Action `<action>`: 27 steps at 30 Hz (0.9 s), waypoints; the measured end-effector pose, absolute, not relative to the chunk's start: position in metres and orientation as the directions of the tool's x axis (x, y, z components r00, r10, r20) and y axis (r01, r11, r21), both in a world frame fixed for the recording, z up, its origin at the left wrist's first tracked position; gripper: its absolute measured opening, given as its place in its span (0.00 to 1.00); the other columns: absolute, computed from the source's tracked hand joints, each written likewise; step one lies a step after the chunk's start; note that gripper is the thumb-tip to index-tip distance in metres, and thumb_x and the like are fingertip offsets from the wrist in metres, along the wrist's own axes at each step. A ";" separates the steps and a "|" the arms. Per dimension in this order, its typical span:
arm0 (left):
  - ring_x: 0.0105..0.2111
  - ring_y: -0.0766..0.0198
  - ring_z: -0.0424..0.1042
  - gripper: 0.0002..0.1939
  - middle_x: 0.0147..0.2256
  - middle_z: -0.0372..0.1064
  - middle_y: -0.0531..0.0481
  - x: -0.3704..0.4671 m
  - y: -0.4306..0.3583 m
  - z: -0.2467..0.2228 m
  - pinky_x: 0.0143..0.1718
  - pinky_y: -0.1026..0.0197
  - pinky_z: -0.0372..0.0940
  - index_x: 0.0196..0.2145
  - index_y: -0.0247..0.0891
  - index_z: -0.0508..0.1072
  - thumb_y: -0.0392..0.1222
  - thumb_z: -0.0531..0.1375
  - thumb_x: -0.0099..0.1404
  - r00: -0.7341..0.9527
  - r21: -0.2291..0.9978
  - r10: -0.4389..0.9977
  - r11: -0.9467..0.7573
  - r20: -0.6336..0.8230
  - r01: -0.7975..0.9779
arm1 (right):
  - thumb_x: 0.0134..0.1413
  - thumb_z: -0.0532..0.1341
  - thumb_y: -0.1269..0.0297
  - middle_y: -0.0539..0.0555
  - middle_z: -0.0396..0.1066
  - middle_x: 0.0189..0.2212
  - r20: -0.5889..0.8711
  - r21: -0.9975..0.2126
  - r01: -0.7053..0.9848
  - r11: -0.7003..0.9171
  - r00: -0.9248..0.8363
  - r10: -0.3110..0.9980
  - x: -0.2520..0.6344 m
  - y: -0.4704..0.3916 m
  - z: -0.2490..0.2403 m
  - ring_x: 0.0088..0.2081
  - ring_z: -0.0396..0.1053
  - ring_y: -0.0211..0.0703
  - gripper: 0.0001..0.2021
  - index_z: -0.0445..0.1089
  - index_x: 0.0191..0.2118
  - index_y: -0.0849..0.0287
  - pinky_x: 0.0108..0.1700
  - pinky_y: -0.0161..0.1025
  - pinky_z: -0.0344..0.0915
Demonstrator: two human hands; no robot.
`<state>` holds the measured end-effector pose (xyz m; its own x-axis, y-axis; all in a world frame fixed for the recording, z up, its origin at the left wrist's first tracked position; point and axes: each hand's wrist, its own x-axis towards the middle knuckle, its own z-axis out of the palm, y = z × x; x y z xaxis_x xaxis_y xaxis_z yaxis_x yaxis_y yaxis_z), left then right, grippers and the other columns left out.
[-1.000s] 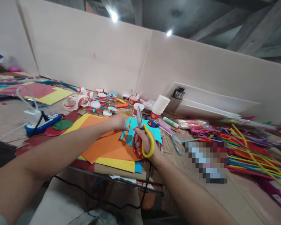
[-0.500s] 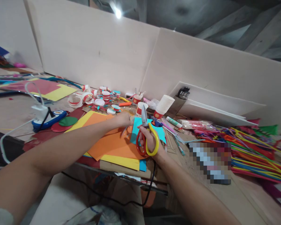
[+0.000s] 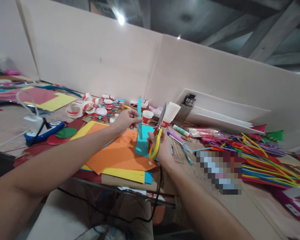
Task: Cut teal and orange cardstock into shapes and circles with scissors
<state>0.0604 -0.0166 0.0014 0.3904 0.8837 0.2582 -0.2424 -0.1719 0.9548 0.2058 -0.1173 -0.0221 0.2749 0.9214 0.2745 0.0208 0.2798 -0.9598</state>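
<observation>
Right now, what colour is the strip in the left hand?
The paper strip is turquoise, clearest in the head view.

The left grip [image 3: 128, 120] hides part of the cyan strip [image 3: 140, 130]; the right grip [image 3: 163, 146] covers some of the scissors [image 3: 159, 137] and of the cyan sheet [image 3: 142, 149]. Right of the middle of the desk [image 3: 252, 210], coarse squares mask an object [image 3: 218, 173], perhaps a flat one. By the desk's right edge, the picture cuts off a purple case [image 3: 285, 202]. Print on the cup stack [image 3: 171, 112] is too small to read.
</observation>
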 end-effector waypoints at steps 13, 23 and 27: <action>0.19 0.74 0.63 0.13 0.22 0.65 0.54 0.065 -0.029 0.001 0.18 0.70 0.54 0.29 0.33 0.67 0.39 0.68 0.52 0.491 0.916 0.836 -0.033 0.244 -0.399 | 0.42 0.67 0.60 0.43 0.62 0.25 0.382 -0.924 0.084 0.373 0.185 0.905 0.199 -0.122 -0.016 0.24 0.61 0.32 0.20 0.62 0.42 0.54 0.26 0.31 0.61; 0.20 0.70 0.67 0.13 0.20 0.68 0.51 0.063 -0.037 -0.002 0.23 0.66 0.61 0.25 0.33 0.67 0.43 0.66 0.54 0.576 0.962 0.790 -0.059 0.209 -0.267 | 0.44 0.67 0.55 0.46 0.63 0.31 0.289 -0.952 -0.063 0.300 0.140 0.947 0.202 -0.123 -0.013 0.27 0.69 0.36 0.21 0.61 0.43 0.53 0.27 0.37 0.70; 0.19 0.71 0.66 0.12 0.19 0.67 0.53 0.058 -0.032 0.005 0.23 0.67 0.60 0.25 0.33 0.66 0.41 0.67 0.52 0.509 0.926 0.828 -0.033 0.236 -0.376 | 0.48 0.64 0.59 0.45 0.62 0.33 0.362 -0.932 0.012 0.362 0.094 0.927 0.207 -0.123 -0.011 0.28 0.67 0.34 0.18 0.60 0.45 0.51 0.36 0.40 0.71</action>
<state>0.0581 -0.0317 0.0051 0.5091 0.8278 0.2357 -0.3755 -0.0328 0.9262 0.2068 -0.1234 -0.0112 0.0944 0.9275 0.3618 0.0119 0.3624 -0.9320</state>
